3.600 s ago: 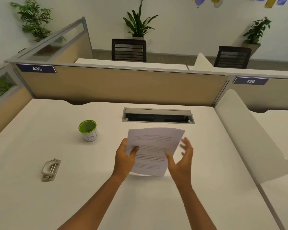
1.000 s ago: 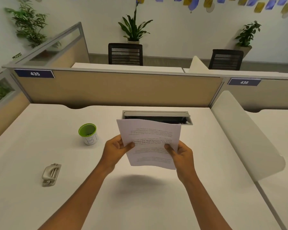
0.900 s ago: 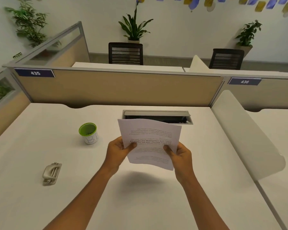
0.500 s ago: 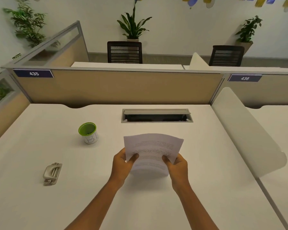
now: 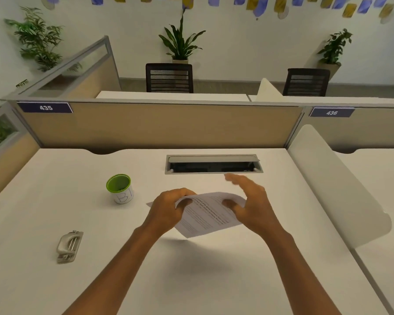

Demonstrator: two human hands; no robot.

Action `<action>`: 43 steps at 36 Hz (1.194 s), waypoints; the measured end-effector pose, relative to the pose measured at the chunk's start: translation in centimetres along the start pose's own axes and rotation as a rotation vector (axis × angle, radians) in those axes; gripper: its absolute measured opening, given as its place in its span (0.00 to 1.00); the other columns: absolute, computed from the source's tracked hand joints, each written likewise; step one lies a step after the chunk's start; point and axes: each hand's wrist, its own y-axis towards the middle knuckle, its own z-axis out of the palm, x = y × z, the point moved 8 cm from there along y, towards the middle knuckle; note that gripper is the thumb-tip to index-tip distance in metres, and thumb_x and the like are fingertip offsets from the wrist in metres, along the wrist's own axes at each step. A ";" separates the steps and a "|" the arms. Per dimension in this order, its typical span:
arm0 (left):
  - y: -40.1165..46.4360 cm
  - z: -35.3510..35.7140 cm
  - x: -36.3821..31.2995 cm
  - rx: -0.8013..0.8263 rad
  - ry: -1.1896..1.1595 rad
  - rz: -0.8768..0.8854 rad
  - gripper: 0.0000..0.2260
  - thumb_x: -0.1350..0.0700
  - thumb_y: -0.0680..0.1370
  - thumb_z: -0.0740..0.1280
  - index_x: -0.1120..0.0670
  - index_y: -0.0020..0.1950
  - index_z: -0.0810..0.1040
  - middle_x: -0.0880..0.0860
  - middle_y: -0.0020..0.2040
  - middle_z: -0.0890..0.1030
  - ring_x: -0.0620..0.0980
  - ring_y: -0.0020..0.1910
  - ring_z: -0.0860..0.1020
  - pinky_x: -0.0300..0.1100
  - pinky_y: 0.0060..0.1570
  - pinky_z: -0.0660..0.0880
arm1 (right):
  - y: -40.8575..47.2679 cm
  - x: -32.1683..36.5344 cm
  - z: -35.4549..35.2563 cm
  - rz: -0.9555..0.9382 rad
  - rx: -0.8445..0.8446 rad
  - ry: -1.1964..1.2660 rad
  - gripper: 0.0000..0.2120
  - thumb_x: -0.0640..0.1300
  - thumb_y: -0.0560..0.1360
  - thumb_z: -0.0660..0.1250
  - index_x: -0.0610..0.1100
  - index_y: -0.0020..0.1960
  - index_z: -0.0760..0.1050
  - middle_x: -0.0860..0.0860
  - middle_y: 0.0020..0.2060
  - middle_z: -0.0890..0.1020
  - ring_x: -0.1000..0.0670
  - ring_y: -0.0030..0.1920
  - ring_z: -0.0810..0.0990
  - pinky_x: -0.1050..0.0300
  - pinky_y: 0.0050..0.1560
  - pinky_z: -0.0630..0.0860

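A thin stack of printed white paper (image 5: 206,215) hangs a little above the white desk (image 5: 214,280), tilted with its near edge lowest. My left hand (image 5: 168,210) grips its left edge, fingers curled over the top. My right hand (image 5: 251,203) is at the paper's right side with fingers straight and spread; its thumb touches the sheet's top face. A shadow lies on the desk under the paper.
A green-rimmed white cup (image 5: 120,188) stands left of the paper. A grey hole punch (image 5: 69,246) lies near the left front. A cable slot (image 5: 213,164) is set in the desk behind my hands. A white divider (image 5: 334,189) borders the right side.
The paper was held upright by both hands, then lowered. Now it lies nearly flat and tilted, my right hand has let go and spread its fingers, and my left hand keeps its grip.
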 end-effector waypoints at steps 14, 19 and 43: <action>-1.8 -5.4 7.0 -0.088 -0.076 -0.206 0.14 0.48 0.76 0.78 0.38 0.59 0.82 0.37 0.50 0.87 0.43 0.49 0.86 0.42 0.49 0.85 | -2.6 -4.9 -0.9 0.178 -0.050 0.376 0.14 0.42 0.82 0.72 0.62 0.50 0.86 0.61 0.44 0.88 0.57 0.46 0.87 0.67 0.41 0.81; -4.4 -5.0 9.6 -0.211 -0.489 -0.398 0.19 0.50 0.69 0.81 0.37 0.57 0.83 0.49 0.48 0.90 0.50 0.49 0.89 0.38 0.50 0.83 | -4.1 -7.8 -0.1 0.341 -0.131 0.554 0.07 0.43 0.80 0.74 0.55 0.51 0.88 0.52 0.46 0.90 0.48 0.45 0.89 0.54 0.44 0.86; -10.1 4.6 11.4 -0.249 -0.476 -0.698 0.15 0.59 0.74 0.80 0.43 0.52 0.81 0.41 0.48 0.86 0.42 0.46 0.86 0.34 0.41 0.82 | -10.1 -11.9 7.5 0.664 -0.149 0.657 0.08 0.40 0.76 0.78 0.51 0.53 0.87 0.55 0.46 0.91 0.52 0.48 0.89 0.66 0.41 0.84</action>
